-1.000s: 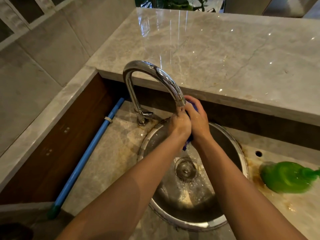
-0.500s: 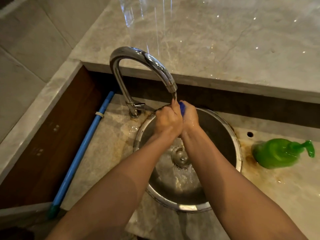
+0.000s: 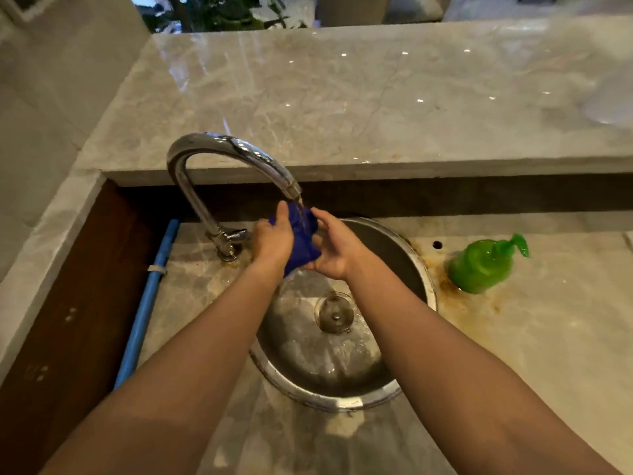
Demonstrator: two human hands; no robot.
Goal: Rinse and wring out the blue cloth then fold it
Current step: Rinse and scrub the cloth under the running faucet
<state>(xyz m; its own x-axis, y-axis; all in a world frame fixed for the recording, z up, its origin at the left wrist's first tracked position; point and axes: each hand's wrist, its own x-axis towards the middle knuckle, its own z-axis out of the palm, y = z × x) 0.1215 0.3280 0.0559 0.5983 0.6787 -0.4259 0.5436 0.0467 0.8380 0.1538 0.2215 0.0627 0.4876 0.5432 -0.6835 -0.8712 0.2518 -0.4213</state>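
A bunched blue cloth (image 3: pixel 301 238) is held between both hands under the spout of the chrome tap (image 3: pixel 236 150), and water runs onto it. My left hand (image 3: pixel 272 240) grips the cloth's left side, its fingers curled round it. My right hand (image 3: pixel 337 246) holds the right side, thumb up on top of the cloth. Both hands hover over the far rim of the round steel sink (image 3: pixel 419 265). Much of the cloth is hidden between the palms.
A green soap pump bottle (image 3: pixel 479 267) stands right of the sink on the stained marble counter (image 3: pixel 531 337). A blue pipe (image 3: pixel 147 296) runs along the left. A raised marble ledge (image 3: pixel 342 97) lies behind the tap. The drain strainer (image 3: pixel 334 311) sits in the sink.
My hands have parted a little, so more of the blue cloth shows between them under the running water. The camera view has tilted up.
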